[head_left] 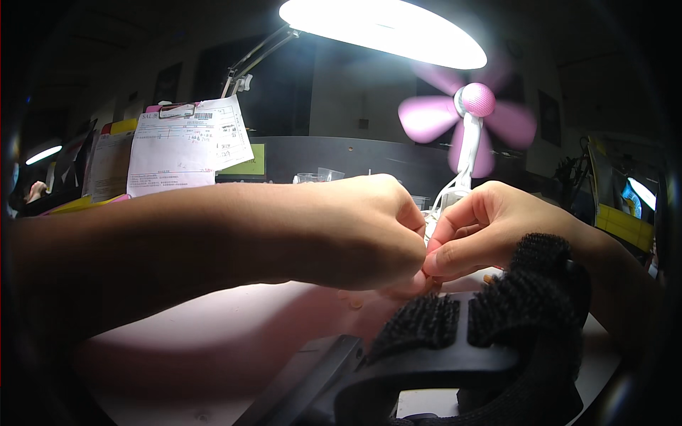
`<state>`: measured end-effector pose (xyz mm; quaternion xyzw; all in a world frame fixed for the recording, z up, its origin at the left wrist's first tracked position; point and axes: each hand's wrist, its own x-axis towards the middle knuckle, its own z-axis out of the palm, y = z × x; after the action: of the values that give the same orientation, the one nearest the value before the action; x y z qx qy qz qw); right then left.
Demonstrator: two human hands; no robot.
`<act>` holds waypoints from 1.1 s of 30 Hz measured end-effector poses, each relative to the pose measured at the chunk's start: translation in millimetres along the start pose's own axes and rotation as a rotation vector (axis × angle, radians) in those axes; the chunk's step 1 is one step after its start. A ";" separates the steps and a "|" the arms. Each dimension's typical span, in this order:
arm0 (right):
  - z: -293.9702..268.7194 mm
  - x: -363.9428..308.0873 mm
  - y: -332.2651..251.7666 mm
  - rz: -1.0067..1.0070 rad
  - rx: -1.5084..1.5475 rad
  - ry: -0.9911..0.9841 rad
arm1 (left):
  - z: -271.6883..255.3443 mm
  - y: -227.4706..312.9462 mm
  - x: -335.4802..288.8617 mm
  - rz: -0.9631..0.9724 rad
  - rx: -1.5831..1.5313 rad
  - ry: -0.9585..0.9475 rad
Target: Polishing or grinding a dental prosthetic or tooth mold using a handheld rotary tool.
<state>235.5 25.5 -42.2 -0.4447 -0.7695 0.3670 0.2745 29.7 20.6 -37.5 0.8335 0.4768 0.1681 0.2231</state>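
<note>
From the head view, we are looking down over both forearms, which meet at the middle of a pale pink worktop [213,334]. Our left hand [369,231] is curled into a loose fist, knuckles up, fingers folded under so we cannot tell what, if anything, they pinch. Our right hand [483,227] faces it, thumb and forefinger pressed together at the tips. Right where the two hands touch there is a tiny tan-coloured piece [428,282], mostly hidden, held just above the tabletop; both hands seem brought close so the fingertips can work on something that small. Another small tan bit [355,303] lies on the worktop just below the left hand.

Low in the picture, a black strap with fuzzy hook-and-loop pads [497,319] juts in very close to the camera, covering part of the right wrist. Overhead, a bright oval desk lamp on a jointed arm [383,28] throws its light straight onto the hands, likely set there for fine work. Behind the right hand stands a small white desk fan with pink blades [472,117]. To the left, a clipboard with printed sheets [188,145] leans upright against a dark partition.
</note>
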 end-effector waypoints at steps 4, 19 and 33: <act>-1.8 1.0 3.3 0.006 0.031 0.002 | -8.3 4.2 3.3 0.019 0.051 -0.084; -1.3 -1.0 2.0 -0.013 -0.046 0.026 | 6.2 4.6 -15.2 0.410 0.246 0.078; 2.7 -6.0 -1.8 0.005 -0.092 0.041 | 0.9 -17.4 -1.0 0.392 0.241 0.091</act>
<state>235.4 18.7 -42.9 -0.4661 -0.7787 0.3229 0.2685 17.1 27.2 -47.6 0.9222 0.3322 0.1874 0.0633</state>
